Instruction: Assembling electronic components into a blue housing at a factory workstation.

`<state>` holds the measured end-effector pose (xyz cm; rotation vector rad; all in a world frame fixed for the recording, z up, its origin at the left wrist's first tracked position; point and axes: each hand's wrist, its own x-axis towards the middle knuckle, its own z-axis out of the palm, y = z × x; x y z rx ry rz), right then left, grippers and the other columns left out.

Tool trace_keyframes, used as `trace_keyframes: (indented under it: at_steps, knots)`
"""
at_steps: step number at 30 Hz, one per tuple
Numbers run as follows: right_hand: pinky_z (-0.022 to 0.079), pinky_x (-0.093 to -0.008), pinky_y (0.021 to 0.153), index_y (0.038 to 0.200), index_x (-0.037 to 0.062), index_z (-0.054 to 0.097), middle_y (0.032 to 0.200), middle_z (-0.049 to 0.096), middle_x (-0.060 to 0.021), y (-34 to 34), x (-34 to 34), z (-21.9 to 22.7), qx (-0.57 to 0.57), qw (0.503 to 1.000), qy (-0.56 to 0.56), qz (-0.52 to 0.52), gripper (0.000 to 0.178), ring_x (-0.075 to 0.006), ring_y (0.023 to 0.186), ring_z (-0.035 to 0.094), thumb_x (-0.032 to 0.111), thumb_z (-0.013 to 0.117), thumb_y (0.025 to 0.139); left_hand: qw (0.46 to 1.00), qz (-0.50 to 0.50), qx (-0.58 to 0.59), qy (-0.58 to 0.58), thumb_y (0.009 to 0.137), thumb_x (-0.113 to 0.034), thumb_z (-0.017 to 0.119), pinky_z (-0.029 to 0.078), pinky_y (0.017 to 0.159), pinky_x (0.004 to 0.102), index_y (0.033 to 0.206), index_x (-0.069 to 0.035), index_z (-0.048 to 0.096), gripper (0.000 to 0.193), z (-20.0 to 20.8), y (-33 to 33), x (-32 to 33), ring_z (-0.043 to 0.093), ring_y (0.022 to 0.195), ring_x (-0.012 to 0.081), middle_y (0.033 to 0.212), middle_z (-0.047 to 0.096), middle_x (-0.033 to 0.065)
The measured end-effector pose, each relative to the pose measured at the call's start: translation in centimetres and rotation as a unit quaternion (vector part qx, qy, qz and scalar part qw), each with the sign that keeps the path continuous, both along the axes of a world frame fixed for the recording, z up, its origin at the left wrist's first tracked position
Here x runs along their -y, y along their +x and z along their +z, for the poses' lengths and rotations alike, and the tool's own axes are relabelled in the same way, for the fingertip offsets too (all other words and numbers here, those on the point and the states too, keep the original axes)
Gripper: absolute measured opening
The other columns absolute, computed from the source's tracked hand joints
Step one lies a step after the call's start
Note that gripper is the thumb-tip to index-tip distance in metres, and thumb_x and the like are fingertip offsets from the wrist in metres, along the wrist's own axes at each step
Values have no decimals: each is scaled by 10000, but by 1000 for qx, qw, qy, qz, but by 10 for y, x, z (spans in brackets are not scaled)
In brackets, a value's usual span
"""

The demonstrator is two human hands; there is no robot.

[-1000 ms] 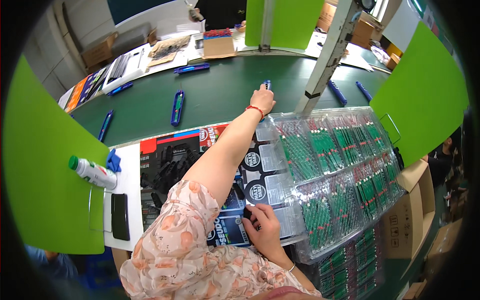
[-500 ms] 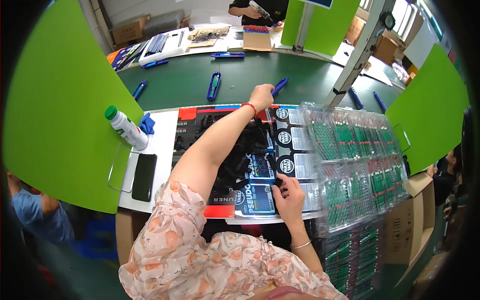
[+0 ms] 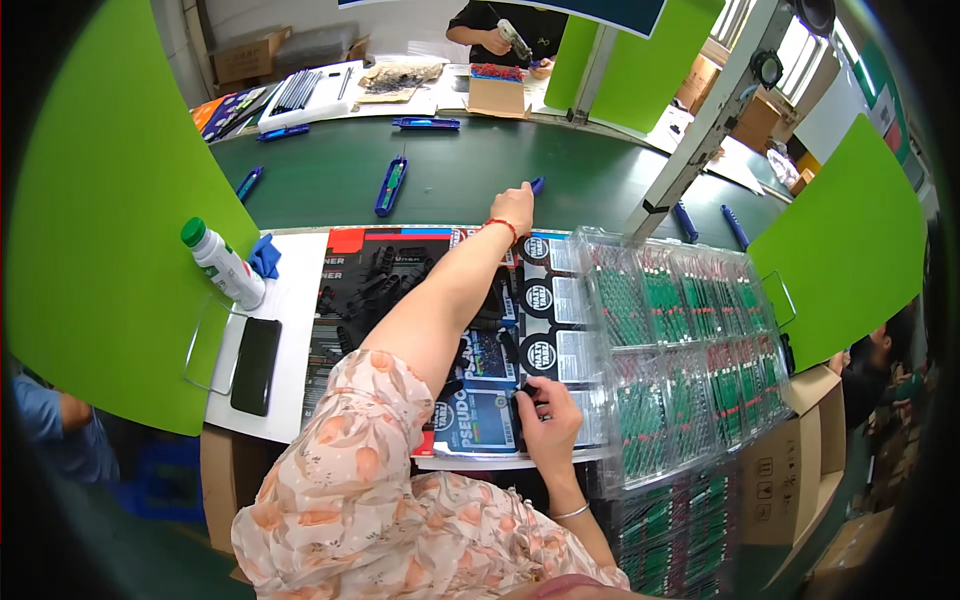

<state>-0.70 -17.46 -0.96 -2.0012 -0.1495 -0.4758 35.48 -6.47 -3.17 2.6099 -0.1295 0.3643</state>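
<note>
My left hand [image 3: 515,208] reaches across to the green conveyor belt. Its fingers are closed round a blue plastic case [image 3: 538,186], most of which the hand hides. Close to the mat's front edge, my right hand [image 3: 549,415] pinches a small black plastic part [image 3: 526,391]. More loose black parts [image 3: 385,283] are scattered on the printed mat [image 3: 480,425], partly covered by my left forearm. An opened blue case [image 3: 391,186] with a green circuit board in it lies on the belt [image 3: 320,175], left of my left hand.
Clear trays [image 3: 600,350] of green circuit boards stand on the right, beside a metal post [image 3: 705,135]. At left are a white bottle [image 3: 222,263], a blue cloth [image 3: 264,256] and a phone [image 3: 256,366]. Green partitions [image 3: 110,220] flank me. Opposite, a person holds a glue gun [image 3: 514,40].
The whole view has shifted, moving the scene leftward and down. My left hand has moved slightly right along the belt, covering more of the blue case. My right hand keeps its pinch.
</note>
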Motion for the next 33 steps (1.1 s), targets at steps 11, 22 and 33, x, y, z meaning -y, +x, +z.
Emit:
trace_keyframes:
  at_steps: [11, 22, 33]
  knots:
    - [473, -222, 570, 1013, 7, 669, 817, 628, -47, 0, 9, -28, -15, 998, 51, -23, 199, -85, 668, 561, 26, 709, 819, 722, -166, -166, -651, 785, 12, 672, 483, 523, 250, 1380, -55, 470, 632, 81, -147, -63, 581, 602, 131, 773, 605, 68]
    - [410, -178, 532, 1101, -18, 616, 874, 591, -28, -7, 11, -18, -57, 986, 152, 23, 223, -44, 646, 540, 11, 655, 883, 580, -104, -141, -795, 954, -20, 510, 525, 625, 232, 1496, -154, 233, 623, 31, -367, -81, 634, 752, 131, 981, 573, 76]
    - [457, -204, 569, 1119, -32, 603, 965, 605, -64, -31, -5, 44, -34, 957, 283, 46, 302, -111, 751, 615, -43, 686, 829, 685, -159, -174, -690, 819, 122, 475, 564, 796, 331, 1533, -114, 104, 839, 29, -407, -68, 669, 890, 206, 1084, 581, 127]
